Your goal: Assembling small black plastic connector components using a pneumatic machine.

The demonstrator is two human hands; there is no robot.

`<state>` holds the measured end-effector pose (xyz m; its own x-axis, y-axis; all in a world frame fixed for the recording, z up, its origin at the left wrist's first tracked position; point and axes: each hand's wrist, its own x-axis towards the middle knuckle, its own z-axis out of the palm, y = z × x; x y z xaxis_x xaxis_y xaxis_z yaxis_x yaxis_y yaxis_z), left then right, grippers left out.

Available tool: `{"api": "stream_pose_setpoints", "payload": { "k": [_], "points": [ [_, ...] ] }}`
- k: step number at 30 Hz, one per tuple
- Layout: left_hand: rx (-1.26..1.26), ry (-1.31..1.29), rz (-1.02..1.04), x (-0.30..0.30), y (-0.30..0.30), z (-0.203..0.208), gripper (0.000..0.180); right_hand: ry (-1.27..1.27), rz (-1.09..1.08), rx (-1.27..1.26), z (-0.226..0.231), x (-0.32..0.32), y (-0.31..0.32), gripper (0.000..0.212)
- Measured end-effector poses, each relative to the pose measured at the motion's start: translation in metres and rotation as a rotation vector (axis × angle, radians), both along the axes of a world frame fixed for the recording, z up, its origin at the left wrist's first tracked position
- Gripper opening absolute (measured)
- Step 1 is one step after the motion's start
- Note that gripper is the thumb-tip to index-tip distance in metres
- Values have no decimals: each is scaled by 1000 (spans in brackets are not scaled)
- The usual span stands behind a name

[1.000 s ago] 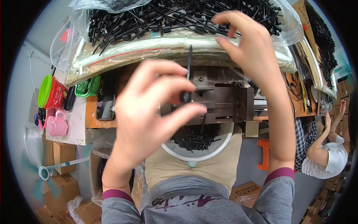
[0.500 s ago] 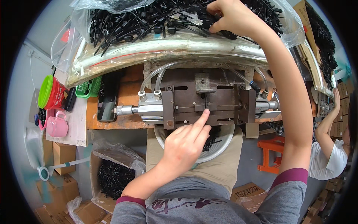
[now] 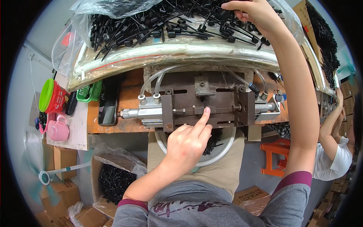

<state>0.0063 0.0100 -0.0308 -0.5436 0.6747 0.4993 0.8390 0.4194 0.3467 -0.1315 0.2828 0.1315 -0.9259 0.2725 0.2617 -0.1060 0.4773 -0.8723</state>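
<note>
My left hand (image 3: 187,145) has its index finger stretched out, the tip resting on a small dark block (image 3: 205,110) at the centre of a brown metal fixture (image 3: 223,96). Its other fingers bend loosely, holding nothing. A thin black piece (image 3: 205,101) stands just beyond that fingertip. Farther away, my right hand (image 3: 257,15) reaches into a heap of black plastic parts with long thin stems (image 3: 147,28). Its fingers close on dark parts there, partly hidden by the hand. Metal cylinders (image 3: 150,115) flank the fixture, with clear air tubes (image 3: 159,81) attached.
Under the fixture, a white basket (image 3: 160,145) of black parts sits on my lap. A lined carton (image 3: 96,181) stands lower left. A phone (image 3: 108,109), green basket (image 3: 85,94) and pink cup (image 3: 58,130) lie left. An orange stool (image 3: 273,157) and another person (image 3: 332,159) are right.
My right hand has moved farther up over the heap, and parts below it now lie spread out. The left cylinder's rod reaches farther inward. My left fingertip stays at the fixture's centre.
</note>
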Motion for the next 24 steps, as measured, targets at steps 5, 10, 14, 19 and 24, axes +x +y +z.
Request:
{"api": "stream_pose_setpoints", "payload": {
  "k": [5, 10, 14, 19, 24],
  "points": [
    [12, 0, -8, -1, -1, -2, 25, 111, -83, 78, 3, 6, 0, 11],
    [1, -35, -28, -1, -3, 2, 25, 235, -9, 769, -7, 9, -13, 18],
    [17, -136, -137, 2, -12, 19, 28, 220, -27, 613, -14, 9, -10, 18],
    [250, -303, -166, -9, -18, 49, 47, 183, 5, 383, -13, 29, -9, 13],
    [670, -431, -82, -59, 6, 71, 56, 594, 172, 768, -46, 79, -37, 20]
  ]
}}
